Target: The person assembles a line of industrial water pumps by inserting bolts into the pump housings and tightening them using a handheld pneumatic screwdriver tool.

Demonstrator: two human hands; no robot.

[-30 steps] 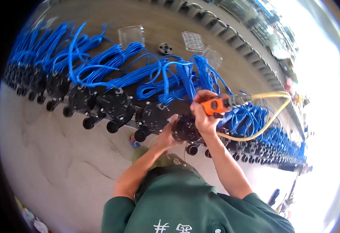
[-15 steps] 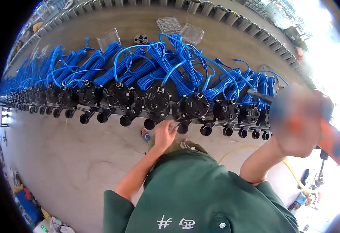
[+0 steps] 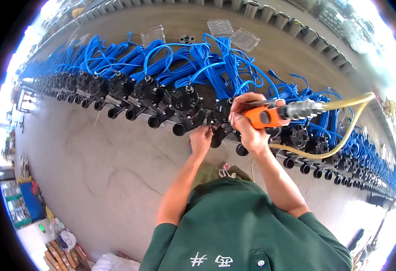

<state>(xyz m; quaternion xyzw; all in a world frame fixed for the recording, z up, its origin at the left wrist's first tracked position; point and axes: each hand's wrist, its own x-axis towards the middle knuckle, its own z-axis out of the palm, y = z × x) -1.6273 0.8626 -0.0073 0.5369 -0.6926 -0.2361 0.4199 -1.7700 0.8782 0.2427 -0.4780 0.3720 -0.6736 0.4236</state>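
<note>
My right hand point(image 3: 247, 128) grips an orange air screwdriver point(image 3: 262, 118) with a metal end, and a yellow air hose point(image 3: 363, 110) runs from that end. The driver lies across the top of a black pump point(image 3: 221, 108); its tip is hidden behind my fingers. Low at the side of this pump, my left hand point(image 3: 200, 142) has its fingers pinched together against the black body. What they hold, if anything, cannot be made out. Another black pump point(image 3: 185, 100) stands just to the left, with a blue cable rising from its top.
Similar black pumps line the table edge on both sides. Behind them lie bundled blue cables point(image 3: 202, 56). Farther back on the brown table point(image 3: 180, 20) are clear plastic trays point(image 3: 245, 39), a round black part point(image 3: 187, 39) and a row of metal cylinders point(image 3: 267, 13).
The right hand has swung in from the far right with the screwdriver, now over the pump. The left hand stays low beside the pumps. The whole view has shifted and turned.
</note>
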